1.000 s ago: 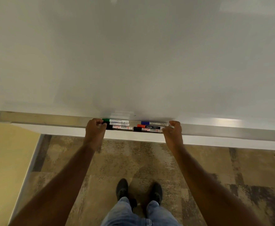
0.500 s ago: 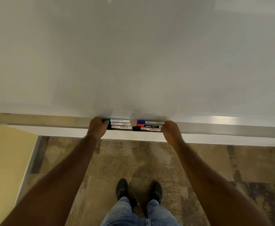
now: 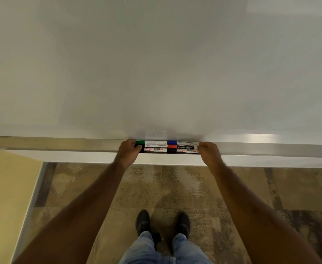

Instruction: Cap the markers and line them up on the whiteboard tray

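Several capped markers lie in two end-to-end groups on the metal whiteboard tray (image 3: 61, 143). The left group has a green-capped marker (image 3: 152, 142) at the back and a black-capped marker (image 3: 154, 149) in front, with one between them. The right group has a blue-capped marker (image 3: 183, 143) at the back, a red-capped marker (image 3: 181, 147) in the middle and a black-capped one (image 3: 183, 150) in front. My left hand (image 3: 128, 153) is curled against the left group's cap ends. My right hand (image 3: 208, 153) is curled against the right group's tail ends.
The whiteboard (image 3: 156, 63) fills the upper view. The tray runs on to the right (image 3: 270, 147). A yellow wall (image 3: 7, 197) stands at the left. My shoes (image 3: 162, 223) are on the patterned floor below.
Both hands have come closer together along the tray. The staggered right group now sits flush, butted end to end against the left group.
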Demonstrator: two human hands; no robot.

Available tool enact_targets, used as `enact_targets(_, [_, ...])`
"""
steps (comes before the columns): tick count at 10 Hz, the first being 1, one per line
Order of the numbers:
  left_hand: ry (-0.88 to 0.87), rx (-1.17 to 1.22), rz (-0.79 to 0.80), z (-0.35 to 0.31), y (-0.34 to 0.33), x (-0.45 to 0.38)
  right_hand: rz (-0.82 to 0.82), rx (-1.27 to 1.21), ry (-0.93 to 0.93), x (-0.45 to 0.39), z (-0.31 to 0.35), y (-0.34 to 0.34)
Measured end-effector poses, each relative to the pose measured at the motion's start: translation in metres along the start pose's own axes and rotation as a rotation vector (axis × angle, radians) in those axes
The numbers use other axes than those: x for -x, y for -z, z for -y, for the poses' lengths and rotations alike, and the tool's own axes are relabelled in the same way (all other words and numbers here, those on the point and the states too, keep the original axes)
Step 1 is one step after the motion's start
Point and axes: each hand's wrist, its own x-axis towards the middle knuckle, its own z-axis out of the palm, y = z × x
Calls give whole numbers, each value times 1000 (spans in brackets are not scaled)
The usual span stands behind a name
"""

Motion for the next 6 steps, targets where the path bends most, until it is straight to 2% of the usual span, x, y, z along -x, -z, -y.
enact_targets(4, [18, 32, -1, -2, 1, 7, 30, 130, 42, 7, 0, 3])
enact_targets(6, [-126, -43, 27, 4, -1, 18, 35, 153, 179, 31, 6, 8])
